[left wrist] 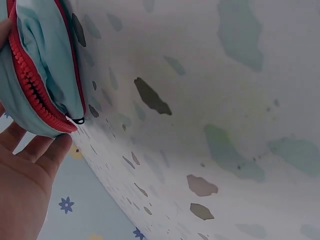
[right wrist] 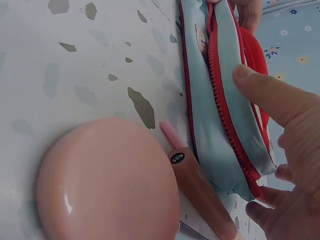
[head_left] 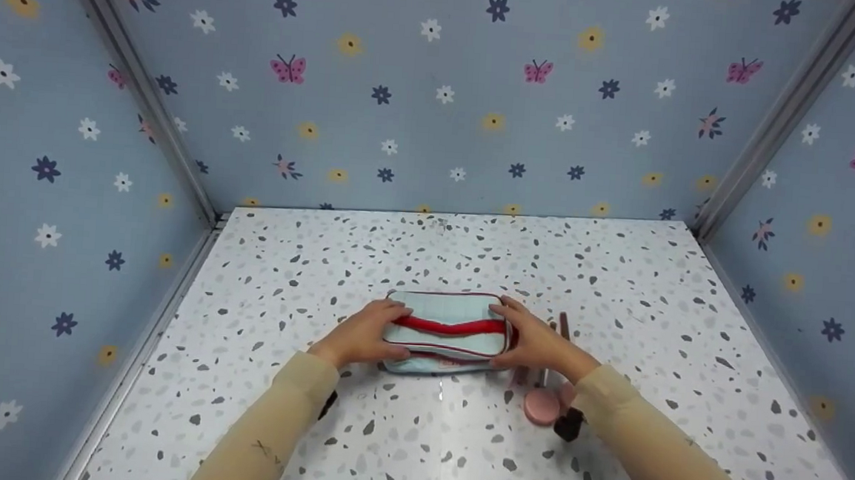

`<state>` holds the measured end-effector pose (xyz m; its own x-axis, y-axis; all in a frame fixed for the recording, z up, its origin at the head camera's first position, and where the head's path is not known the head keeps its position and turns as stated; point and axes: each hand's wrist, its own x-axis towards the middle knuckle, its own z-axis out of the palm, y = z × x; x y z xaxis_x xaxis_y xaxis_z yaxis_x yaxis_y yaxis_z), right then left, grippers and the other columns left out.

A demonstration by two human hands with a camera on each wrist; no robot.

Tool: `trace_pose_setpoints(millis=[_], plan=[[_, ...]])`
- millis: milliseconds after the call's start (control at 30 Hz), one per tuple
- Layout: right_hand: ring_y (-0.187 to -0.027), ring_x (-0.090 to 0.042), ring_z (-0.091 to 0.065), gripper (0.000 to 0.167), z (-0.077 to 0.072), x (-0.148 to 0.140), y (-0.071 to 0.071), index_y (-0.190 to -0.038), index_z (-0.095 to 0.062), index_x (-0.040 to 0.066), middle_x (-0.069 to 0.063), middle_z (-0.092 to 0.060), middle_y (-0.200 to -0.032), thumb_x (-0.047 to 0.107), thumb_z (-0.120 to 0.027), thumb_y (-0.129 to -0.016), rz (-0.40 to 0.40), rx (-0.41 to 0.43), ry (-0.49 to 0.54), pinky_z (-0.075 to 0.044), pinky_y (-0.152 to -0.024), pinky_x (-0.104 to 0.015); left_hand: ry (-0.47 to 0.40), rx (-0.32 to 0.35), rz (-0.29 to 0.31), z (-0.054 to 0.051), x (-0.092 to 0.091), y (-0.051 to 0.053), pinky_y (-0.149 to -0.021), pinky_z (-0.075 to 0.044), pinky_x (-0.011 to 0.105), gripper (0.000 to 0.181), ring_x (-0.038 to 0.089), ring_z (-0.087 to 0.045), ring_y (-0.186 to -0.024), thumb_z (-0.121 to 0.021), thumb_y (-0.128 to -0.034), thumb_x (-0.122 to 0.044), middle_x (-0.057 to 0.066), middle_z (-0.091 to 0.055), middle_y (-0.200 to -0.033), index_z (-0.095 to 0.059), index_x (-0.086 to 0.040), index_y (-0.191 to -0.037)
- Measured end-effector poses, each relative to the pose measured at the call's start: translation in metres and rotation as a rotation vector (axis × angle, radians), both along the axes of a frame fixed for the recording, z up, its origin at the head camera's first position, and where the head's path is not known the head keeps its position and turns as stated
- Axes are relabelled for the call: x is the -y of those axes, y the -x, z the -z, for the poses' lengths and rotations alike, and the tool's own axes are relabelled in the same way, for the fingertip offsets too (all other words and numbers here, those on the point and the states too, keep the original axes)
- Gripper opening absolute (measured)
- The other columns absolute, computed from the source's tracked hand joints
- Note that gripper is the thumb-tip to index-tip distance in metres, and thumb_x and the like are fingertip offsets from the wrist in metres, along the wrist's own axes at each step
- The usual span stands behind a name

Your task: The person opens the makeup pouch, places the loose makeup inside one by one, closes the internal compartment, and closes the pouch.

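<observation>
Position: I am viewing a pale blue pouch (head_left: 443, 340) that is sitting near the middle of the tabletop (head_left: 307, 262). It appears to be resting there, though I am not seeing the whole underside. A pink round case (head_left: 541, 407) is lying near and right of it, and a brown tube (right wrist: 202, 190) is lying just beside its right end.

Handling: I am judging the pouch to be light and soft, since its fabric is creasing; how full it is, I cannot tell. The red piping is probably lending the edges some stiffness. I am expecting a moderate grip to suffice, with hard squeezing likely to buckle the walls. I am rating the two short ends as the soundest holds, and the red strap (head_left: 452, 328) as a secondary one. The red zip (right wrist: 218, 92) is running along the side; I am treating its teeth as a poor hold.

Pose: The left hand (head_left: 364, 334) is gripping the left end, thumb at the near edge, fingers on the farther side. The right hand (head_left: 540, 345) is mirroring this at the right end, its thumb pressing the fabric. The left sleeve (head_left: 264, 423) and right sleeve (head_left: 653, 439) are angling inward from the near corners.
</observation>
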<state>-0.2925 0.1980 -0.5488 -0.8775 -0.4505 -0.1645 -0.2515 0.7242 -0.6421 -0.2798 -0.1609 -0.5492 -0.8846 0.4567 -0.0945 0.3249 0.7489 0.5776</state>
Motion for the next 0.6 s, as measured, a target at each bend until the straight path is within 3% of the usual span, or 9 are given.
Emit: trace_pose_setpoints(millis=[333,600], plan=[[-0.165,-0.044,-0.027,0.103,0.0011,0.0055,-0.0002,-0.168,-0.042,0.016,-0.014,-0.015,-0.183,0.024,-0.097,-0.081,0.021,0.022,-0.057,-0.028,-0.132,-0.06,-0.031,0.007,-0.014,0.0031,-0.0012,0.0,-0.132,-0.034,0.051,0.075,0.034,-0.042,-0.158,-0.082,-0.094,-0.042,0.014,-0.048,-0.167,-0.056,-0.013,-0.159],[-0.16,-0.049,-0.034,0.089,-0.0037,-0.0022,0.0021,-0.16,-0.052,0.004,-0.026,-0.03,-0.176,0.028,-0.094,-0.086,-0.018,-0.033,0.006,-0.03,-0.131,-0.062,-0.083,-0.028,-0.02,-0.0001,0.001,0.0017,-0.13,-0.037,0.053,0.072,0.035,-0.049,-0.152,-0.08,-0.0964,-0.042,0.014,-0.057,-0.16,-0.058,-0.01,-0.157]])
